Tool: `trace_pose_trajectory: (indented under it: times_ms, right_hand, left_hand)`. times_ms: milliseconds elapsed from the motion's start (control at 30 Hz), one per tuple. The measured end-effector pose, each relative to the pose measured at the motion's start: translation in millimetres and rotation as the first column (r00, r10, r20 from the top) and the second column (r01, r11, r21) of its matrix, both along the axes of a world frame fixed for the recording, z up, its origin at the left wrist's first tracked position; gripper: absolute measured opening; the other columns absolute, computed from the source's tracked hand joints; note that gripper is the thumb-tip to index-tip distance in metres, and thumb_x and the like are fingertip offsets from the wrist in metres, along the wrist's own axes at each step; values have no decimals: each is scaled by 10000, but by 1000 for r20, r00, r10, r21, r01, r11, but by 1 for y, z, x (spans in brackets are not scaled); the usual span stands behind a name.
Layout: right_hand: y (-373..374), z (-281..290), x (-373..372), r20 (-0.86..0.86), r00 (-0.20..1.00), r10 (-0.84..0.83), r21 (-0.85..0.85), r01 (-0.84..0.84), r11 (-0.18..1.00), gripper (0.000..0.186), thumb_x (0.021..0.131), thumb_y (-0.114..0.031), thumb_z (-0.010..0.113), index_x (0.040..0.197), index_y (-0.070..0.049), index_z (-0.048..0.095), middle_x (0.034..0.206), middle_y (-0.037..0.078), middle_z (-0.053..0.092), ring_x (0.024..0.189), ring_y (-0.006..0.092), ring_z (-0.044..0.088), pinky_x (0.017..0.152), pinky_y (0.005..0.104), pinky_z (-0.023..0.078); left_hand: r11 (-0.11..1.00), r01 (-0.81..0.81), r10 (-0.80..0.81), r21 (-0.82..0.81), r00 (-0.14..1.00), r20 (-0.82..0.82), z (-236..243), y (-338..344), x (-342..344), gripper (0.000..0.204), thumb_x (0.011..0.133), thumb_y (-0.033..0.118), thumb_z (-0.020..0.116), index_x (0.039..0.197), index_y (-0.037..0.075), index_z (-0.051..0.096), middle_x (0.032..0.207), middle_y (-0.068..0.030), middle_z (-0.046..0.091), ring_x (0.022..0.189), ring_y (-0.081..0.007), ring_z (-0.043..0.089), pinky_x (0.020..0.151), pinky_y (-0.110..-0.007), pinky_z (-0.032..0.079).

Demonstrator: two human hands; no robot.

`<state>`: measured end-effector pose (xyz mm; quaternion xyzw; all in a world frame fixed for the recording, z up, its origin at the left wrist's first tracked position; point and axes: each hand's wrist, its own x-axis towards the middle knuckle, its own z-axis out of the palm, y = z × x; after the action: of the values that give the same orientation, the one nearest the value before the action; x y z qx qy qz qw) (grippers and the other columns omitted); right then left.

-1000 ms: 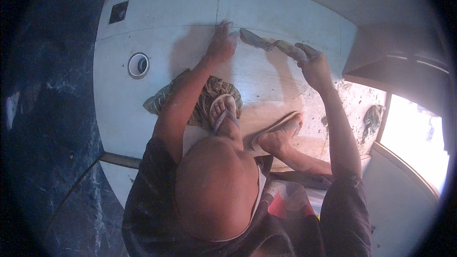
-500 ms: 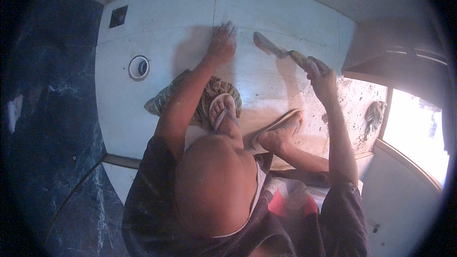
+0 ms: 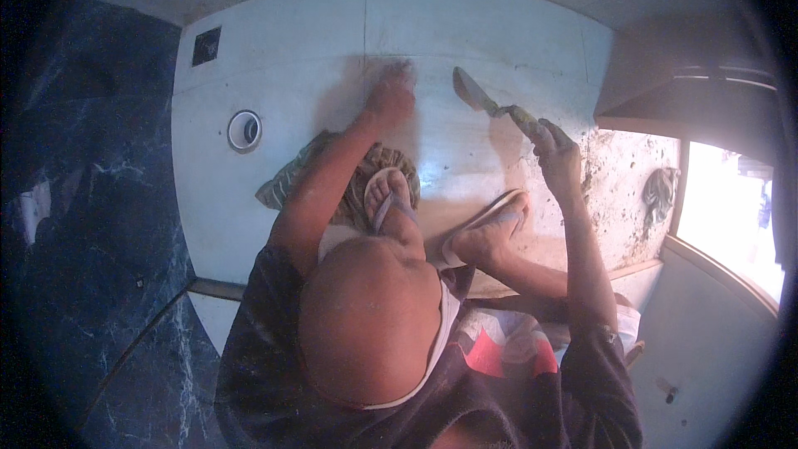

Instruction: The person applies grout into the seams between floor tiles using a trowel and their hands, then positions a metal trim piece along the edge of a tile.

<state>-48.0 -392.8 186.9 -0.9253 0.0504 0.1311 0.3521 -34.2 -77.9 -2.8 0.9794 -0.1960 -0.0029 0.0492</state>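
Head view: right hand (image 3: 557,150) grasps the narrow-bladed trowel (image 3: 479,96), likely so its blade can reach forward over white floor tiles (image 3: 291,91); left hand (image 3: 391,98) (blurred, its grip I cannot tell) is nearby.

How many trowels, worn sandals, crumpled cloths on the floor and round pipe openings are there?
Trowel, in the right hand: 1
Worn sandals: 2
Crumpled cloths: 2
Round pipe opening: 1
Total: 6
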Motion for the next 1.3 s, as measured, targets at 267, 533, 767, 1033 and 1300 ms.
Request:
trace_pose_trajectory:
  times_ms: [267,533,767,1033,1300]
  right_hand:
    - [3,7,-13,-46,998,-54,85,57,995,457,906,-349,575,1195,4,591,707,48,594,598,90,516,531,244,429]
    - [-9,-7,-13,-137,989,45,-52,-53,997,473,898,-332,577,1232,3,559,737,75,614,610,110,539,560,271,455]
    - [-11,-4,-7,-507,861,43,160,46,986,377,886,-362,571,910,10,631,676,38,553,581,116,509,523,256,414]
    - [-52,36,4,-356,924,-136,234,230,945,340,854,-313,586,1002,-7,575,777,36,579,619,97,526,513,237,406]
    - [-89,43,-13,-377,906,-192,205,284,937,287,874,-330,554,904,-45,561,643,2,527,515,70,464,455,219,379]
  left_hand:
    - [921,13,20,-388,997,79,11,-36,-7,372,849,202,508,1122,-33,600,1325,-215,459,1284,-354,369,1117,-464,224]
    - [828,-307,282,-469,951,-124,-10,-26,5,666,883,287,521,1410,-29,265,1477,-229,236,1375,-389,202,1139,-470,153]
    - [883,-316,309,-348,948,-75,1,-33,7,670,861,300,542,1394,-28,302,1469,-220,261,1374,-376,216,1144,-453,149]
    - [889,-309,306,-338,950,-64,-22,-29,12,647,869,325,534,1370,-37,345,1442,-235,301,1359,-386,248,1131,-473,175]
    - [775,-424,431,-468,897,-99,-17,-12,19,542,879,293,532,1288,-48,433,1297,-270,462,1255,-409,393,1066,-470,307]
